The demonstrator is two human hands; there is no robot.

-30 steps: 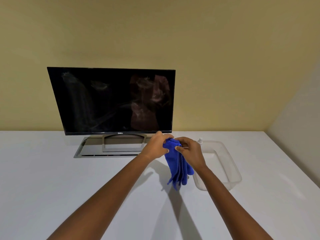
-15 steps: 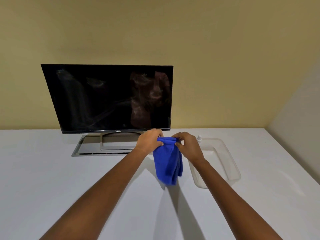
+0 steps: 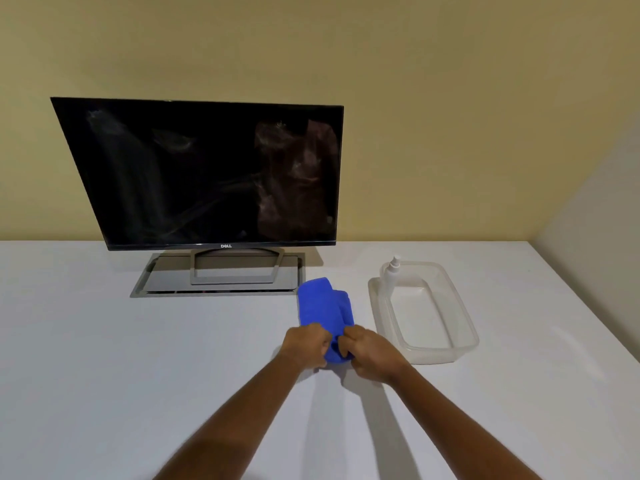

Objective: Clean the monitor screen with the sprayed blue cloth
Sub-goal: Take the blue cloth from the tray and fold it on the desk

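Both the left hand (image 3: 306,344) and right hand (image 3: 370,351) pinched the blue cloth (image 3: 323,310) near one end, so bunched folds risked merely smearing the smudged monitor screen (image 3: 194,174).

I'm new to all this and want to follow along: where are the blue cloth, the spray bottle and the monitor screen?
blue cloth (image 3: 323,306): head view, middle of its folded upper part.
spray bottle (image 3: 391,277): head view, its white body.
monitor screen (image 3: 194,174): head view, centre of the dark glass.
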